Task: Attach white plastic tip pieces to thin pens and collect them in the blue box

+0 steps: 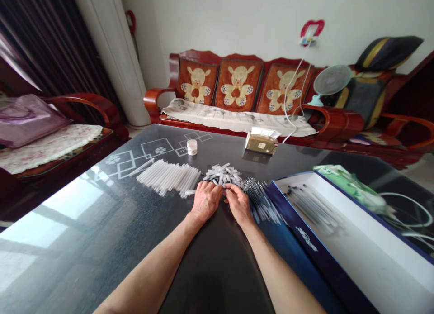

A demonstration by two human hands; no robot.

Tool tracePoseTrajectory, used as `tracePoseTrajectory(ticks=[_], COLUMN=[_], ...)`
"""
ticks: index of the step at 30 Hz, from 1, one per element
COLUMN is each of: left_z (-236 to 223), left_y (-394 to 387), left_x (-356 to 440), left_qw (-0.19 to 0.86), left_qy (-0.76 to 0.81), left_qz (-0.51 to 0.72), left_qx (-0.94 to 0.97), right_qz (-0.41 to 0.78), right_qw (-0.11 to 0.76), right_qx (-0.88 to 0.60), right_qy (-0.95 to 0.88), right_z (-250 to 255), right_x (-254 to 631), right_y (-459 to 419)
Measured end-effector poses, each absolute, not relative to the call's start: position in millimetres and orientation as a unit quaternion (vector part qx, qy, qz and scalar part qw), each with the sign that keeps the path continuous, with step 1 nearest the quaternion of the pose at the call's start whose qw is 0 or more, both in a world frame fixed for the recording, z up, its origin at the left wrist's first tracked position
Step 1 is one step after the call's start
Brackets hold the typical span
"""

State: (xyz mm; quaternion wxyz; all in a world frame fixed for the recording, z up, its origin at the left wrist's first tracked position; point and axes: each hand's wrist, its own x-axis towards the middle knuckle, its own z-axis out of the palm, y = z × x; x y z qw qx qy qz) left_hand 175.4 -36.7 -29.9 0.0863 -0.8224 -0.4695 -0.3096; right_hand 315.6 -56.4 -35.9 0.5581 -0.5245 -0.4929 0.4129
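Note:
My left hand (207, 198) is closed, and a white pen barrel (190, 192) pokes out on its left side. My right hand (238, 202) meets it, thumb and forefinger pinching a small dark pen part (224, 189) that is mostly hidden by the fingers. Left of the hands lies a heap of white pen barrels (167, 176). Just beyond the fingertips is a pile of short whitish pen caps (223, 173), with some dark bits among them. Thin dark-tipped pen refills (262, 200) lie in a bundle beside my right hand.
A blue box (312, 237) with a white inside stands at the right, holding several dark-ended pens (315, 207). A green plastic bag (352, 187) and white cable lie behind it. Farther back on the dark table (142, 241) are a small tub (191, 147) and a tissue pack (261, 142).

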Motion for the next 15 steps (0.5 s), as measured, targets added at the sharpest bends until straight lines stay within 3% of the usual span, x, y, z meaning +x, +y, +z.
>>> tracePoseTrajectory(ticks=[15], left_z=[-34.8], left_y=[-34.9], left_x=[175.4], left_qw=[0.062], left_qy=[-0.449], left_qz=[-0.332], left_qx=[-0.827], right_qz=[0.406], right_qw=[0.565], right_qx=[-0.534], right_qy=[-0.481], right_z=[-36.6], right_x=[315.8], right_y=[-56.0])
